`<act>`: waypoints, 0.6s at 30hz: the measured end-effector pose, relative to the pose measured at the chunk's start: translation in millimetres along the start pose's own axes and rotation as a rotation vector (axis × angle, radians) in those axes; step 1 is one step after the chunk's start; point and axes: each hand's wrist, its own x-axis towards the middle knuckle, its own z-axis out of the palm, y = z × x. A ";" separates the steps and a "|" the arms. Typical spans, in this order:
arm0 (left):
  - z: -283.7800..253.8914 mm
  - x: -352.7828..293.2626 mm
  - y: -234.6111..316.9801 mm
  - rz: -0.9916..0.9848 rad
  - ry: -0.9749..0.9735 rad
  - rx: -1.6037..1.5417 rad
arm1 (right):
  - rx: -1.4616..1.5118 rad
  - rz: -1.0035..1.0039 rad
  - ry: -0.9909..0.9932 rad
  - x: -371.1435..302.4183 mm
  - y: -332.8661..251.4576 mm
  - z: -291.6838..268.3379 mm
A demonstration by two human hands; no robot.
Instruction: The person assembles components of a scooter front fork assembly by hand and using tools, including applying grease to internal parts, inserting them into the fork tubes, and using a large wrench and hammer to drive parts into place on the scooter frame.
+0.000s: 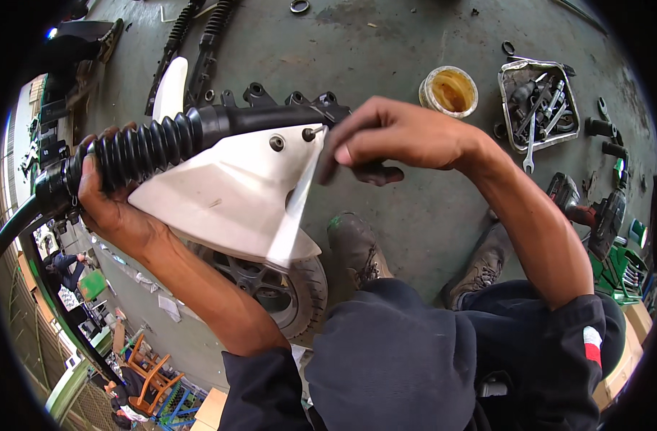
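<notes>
My left hand is wrapped round the black ribbed rubber boot of a motorcycle front fork, near its left end. A white front fender lies along the fork's near side. Two fasteners show on it: a bolt sticking out near the right corner and a round bushing. My right hand is just right of that bolt, its fingers bent and smeared by motion. Whether they hold anything cannot be made out. A bright pale strip runs down the fender's right edge; its nature is unclear.
A wheel with tyre lies below the fender. Beyond my right hand stand a tub of yellowish-brown grease and a metal tray of tools. A wrench overhangs the tray. Cordless power tools lie at right, and other fork legs at upper left.
</notes>
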 end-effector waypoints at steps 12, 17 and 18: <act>-22.3 -1.2 0.0 -0.055 -0.035 -0.086 | -0.524 0.178 0.315 12.8 -7.1 14.3; -21.1 2.2 -2.5 -0.068 -0.034 -0.068 | -0.546 0.223 0.320 11.5 8.4 11.4; -21.6 4.5 -3.9 -0.066 -0.031 -0.068 | -0.572 0.309 0.294 9.7 6.3 11.9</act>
